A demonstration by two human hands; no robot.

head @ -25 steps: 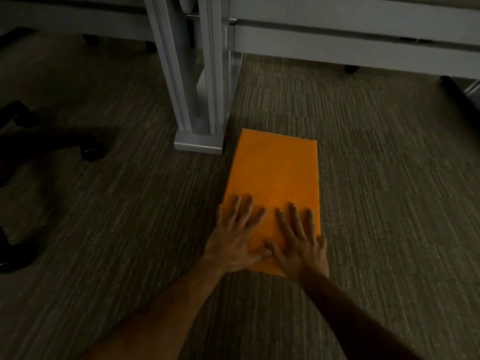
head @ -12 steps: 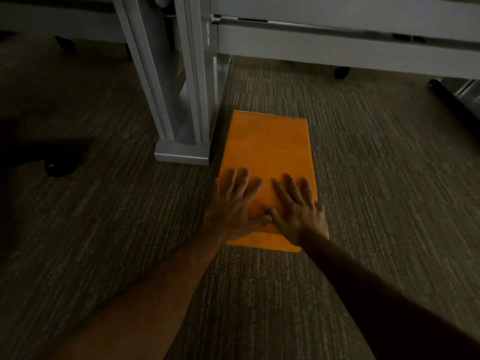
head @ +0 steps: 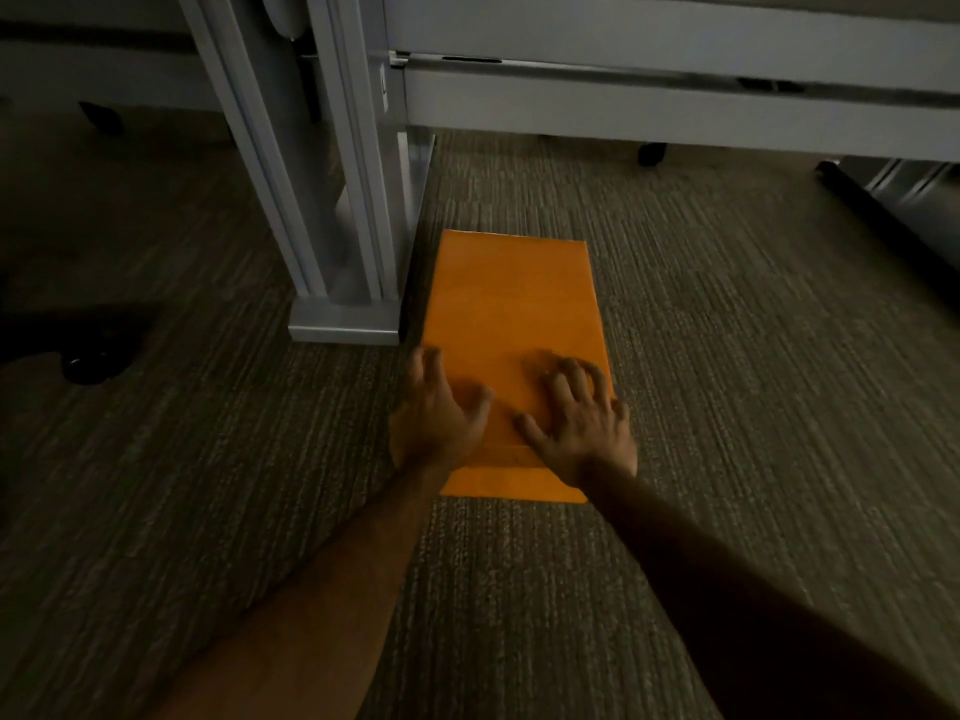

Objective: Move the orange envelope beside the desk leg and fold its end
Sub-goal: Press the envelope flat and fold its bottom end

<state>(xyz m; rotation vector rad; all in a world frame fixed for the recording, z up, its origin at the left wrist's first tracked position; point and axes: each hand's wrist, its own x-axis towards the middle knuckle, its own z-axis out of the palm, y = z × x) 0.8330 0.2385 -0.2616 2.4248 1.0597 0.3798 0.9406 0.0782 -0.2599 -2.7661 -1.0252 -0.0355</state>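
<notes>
Carpet (head: 727,356) now carries the envelope (head: 511,304) farther in, just right of the desk leg (head: 345,319); left hand (head: 436,423) and right hand (head: 579,433), previously flat, curl open-fingered on its near end, folding seemingly next.

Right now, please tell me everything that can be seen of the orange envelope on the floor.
The orange envelope is a plain rectangle, seemingly of paper, and lies flat on the grey carpet, long side pointing away from the person. Its left edge runs close beside the foot of the grey desk leg; whether they touch is unclear. The left hand and right hand rest on its near half, fingers curled and spread. A faint crosswise line shows between the wrists, near the near end, which still lies flat, not folded.
</notes>
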